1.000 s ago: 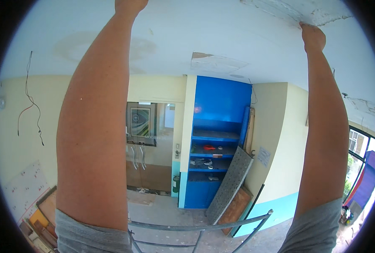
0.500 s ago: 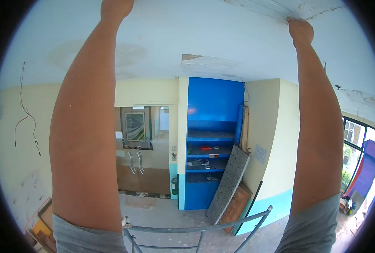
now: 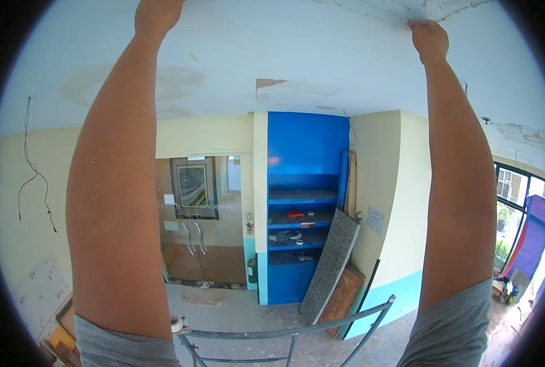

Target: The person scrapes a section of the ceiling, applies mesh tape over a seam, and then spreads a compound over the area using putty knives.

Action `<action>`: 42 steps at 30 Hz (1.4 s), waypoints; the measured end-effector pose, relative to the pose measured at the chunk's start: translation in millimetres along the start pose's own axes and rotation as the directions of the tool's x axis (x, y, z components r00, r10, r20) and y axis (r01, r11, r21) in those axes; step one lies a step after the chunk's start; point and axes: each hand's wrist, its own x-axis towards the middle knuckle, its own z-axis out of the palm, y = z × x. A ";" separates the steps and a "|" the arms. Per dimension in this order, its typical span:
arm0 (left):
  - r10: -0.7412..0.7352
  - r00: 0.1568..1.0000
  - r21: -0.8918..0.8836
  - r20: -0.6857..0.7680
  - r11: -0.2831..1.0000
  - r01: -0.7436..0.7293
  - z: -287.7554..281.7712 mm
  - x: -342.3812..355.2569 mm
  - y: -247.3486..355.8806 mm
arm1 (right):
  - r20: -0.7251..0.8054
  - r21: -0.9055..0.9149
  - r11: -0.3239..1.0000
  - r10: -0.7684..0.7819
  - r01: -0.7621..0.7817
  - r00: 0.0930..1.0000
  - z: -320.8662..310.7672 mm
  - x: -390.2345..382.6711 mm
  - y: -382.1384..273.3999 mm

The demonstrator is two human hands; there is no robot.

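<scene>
Both my arms reach straight up to the pale ceiling [image 3: 321,49]. My left hand [image 3: 158,16] is at the top edge of the picture, close to the ceiling surface; its fingers are cut off by the frame. On the other side, my right hand [image 3: 430,43] is closed, its fingertips against the ceiling beside a rough, cracked strip [image 3: 447,8]. Anything within its fingers is hidden. Farther back, a rectangular patch [image 3: 297,92] with a brownish end marks the ceiling.
Metal scaffold rails [image 3: 248,334] stand below me, a white roll [image 3: 176,323] at their left end. Beyond are glass doors [image 3: 205,257], a blue shelf unit [image 3: 309,147] and a leaning perforated grey panel [image 3: 330,269]. Loose wires [image 3: 32,165] hang at the left.
Both hands appear slightly farther left and higher in the picture, while the room behind has also shifted a little left. The right hand stays at the cracked strip.
</scene>
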 end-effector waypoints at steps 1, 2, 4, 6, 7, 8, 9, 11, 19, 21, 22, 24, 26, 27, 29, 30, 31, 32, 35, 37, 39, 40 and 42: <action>-0.014 1.000 0.001 -0.006 1.000 0.014 -1.3 0.4 -0.8 | 0.001 0.004 1.000 0.001 -0.001 1.000 1.8 -0.1 -1.9; -0.013 1.000 0.006 -0.006 1.000 0.013 -2.4 0.6 -1.6 | -0.010 0.002 1.000 0.021 -0.021 1.000 4.2 -0.4 -4.3; -0.028 0.999 0.053 -0.025 0.998 0.029 -5.7 1.4 -4.6 | -0.020 0.007 0.999 0.040 -0.039 0.999 7.2 0.2 -8.6; -0.052 0.998 0.069 -0.029 0.996 0.053 -4.9 3.2 -4.5 | 0.030 -0.175 0.981 -0.074 0.079 0.997 7.1 1.9 -11.5; -0.075 0.997 0.072 -0.028 0.994 0.077 -3.1 3.5 -0.4 | 0.031 -0.171 0.982 -0.075 0.079 0.997 9.7 8.5 -2.2; -0.077 0.997 0.056 -0.028 0.995 0.079 0.5 2.4 12.2 | 0.001 -0.247 0.965 -0.096 0.093 0.995 6.0 20.3 14.7; -0.147 0.989 -0.018 0.023 0.989 0.147 4.4 1.8 25.6 | -0.027 -0.323 0.940 -0.120 0.105 0.992 4.3 30.5 30.5; -0.216 0.974 -0.004 0.066 0.976 0.217 -8.1 1.3 9.2 | 0.037 -0.230 0.972 0.065 -0.055 0.997 2.2 3.6 -16.8; 0.010 0.983 0.113 -0.183 0.994 0.011 34.1 1.1 0.3 | 0.065 0.000 1.000 0.002 -0.002 0.998 27.8 31.6 31.9; 0.233 0.961 0.358 -0.149 0.919 -0.167 34.2 5.1 -36.8 | 0.300 0.745 0.487 0.366 -0.456 0.881 21.6 -4.6 -25.8; 0.431 0.899 0.531 -0.078 0.781 -0.328 37.0 10.2 -45.5 | 0.295 0.748 0.488 0.365 -0.451 0.883 19.9 -3.4 -24.7; 0.400 0.914 0.552 -0.063 0.777 -0.302 37.5 21.0 -56.3 | 0.155 0.527 0.831 0.113 -0.180 0.981 17.4 1.8 -13.9; 0.361 0.932 0.552 -0.029 0.783 -0.286 43.7 8.3 -33.4 | 0.074 0.485 0.848 0.203 -0.213 0.976 22.8 -11.7 -25.4; -0.178 0.981 -0.221 -0.074 0.962 0.158 35.5 -12.0 21.6 | -0.032 0.427 0.870 0.287 -0.246 0.957 17.0 -19.4 -18.8; -0.555 0.793 -0.763 0.252 0.390 0.516 10.5 -18.6 45.2 | 0.117 0.456 0.822 0.326 -0.342 0.938 3.6 -26.3 -32.5; -0.515 0.833 -0.721 0.202 0.498 0.483 6.7 -18.2 43.3 | 0.076 0.545 0.777 0.327 -0.314 0.942 9.0 -25.1 -33.1; -0.471 0.868 -0.666 0.160 0.597 0.446 6.4 -18.7 39.6 | 0.038 0.625 0.728 0.332 -0.282 0.943 12.7 -24.7 -33.9; -0.470 0.868 -0.669 0.162 0.594 0.447 6.6 -18.3 36.3 | 0.035 0.622 0.731 0.332 -0.281 0.942 13.7 -23.0 -32.7; -0.340 0.899 -0.655 0.277 0.618 0.435 8.7 -21.0 35.3 | 0.051 0.643 0.711 0.332 -0.285 0.942 15.4 -21.5 -27.4; -0.348 0.913 -0.639 0.215 0.657 0.401 9.3 -23.6 33.8 | 0.098 0.614 0.727 0.314 -0.306 0.944 13.5 -20.8 -26.1; -0.355 0.911 -0.636 0.210 0.658 0.403 11.2 -23.5 22.5 | 0.031 0.540 0.784 0.345 -0.307 0.938 16.5 -24.8 -31.2; -0.359 0.909 -0.645 0.211 0.648 0.406 9.1 -24.5 23.6 | -0.051 0.447 0.840 0.368 -0.308 0.929 17.4 -25.2 -31.0; -0.330 0.933 -0.578 0.147 0.736 0.352 9.2 -29.6 29.2 | 0.073 0.619 0.713 0.366 -0.330 0.928 16.3 -26.4 -28.7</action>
